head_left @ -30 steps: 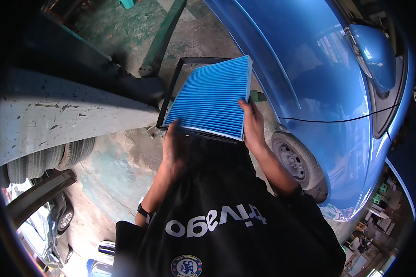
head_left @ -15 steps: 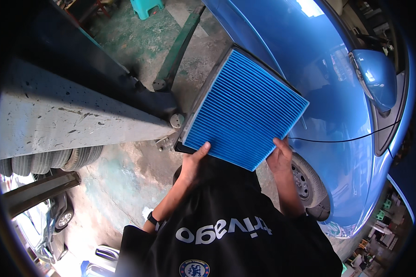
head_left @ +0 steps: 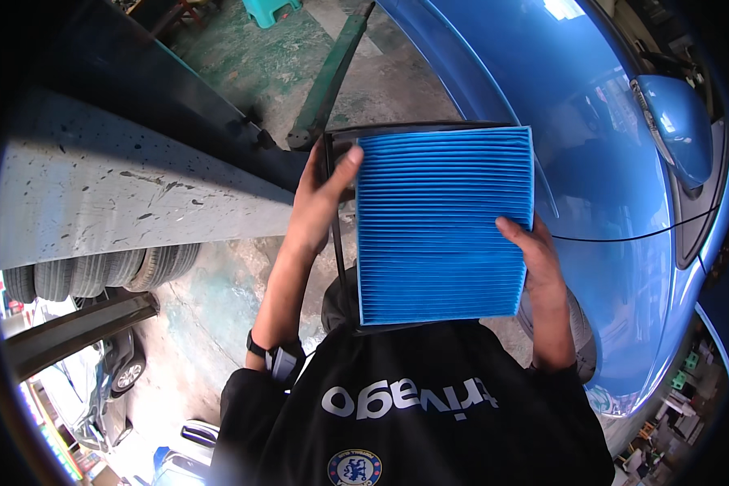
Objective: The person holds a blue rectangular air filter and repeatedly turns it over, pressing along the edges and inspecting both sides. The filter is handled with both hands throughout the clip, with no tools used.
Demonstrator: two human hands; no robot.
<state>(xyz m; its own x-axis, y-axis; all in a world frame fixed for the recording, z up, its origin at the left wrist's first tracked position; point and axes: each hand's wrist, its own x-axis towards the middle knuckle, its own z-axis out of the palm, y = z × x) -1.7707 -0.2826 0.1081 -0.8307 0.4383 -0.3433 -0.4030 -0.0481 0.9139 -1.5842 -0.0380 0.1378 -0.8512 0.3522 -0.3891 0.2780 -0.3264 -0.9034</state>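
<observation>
Head-worn fisheye, close downward view

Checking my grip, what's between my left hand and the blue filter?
In the head view, a black frame's side bar lies between your left hand and the filter; your thumb crosses it.

A black shirt is bearing white lettering and, at six o'clock, a round blue badge; at seven, a black wrist strap is showing.
</observation>
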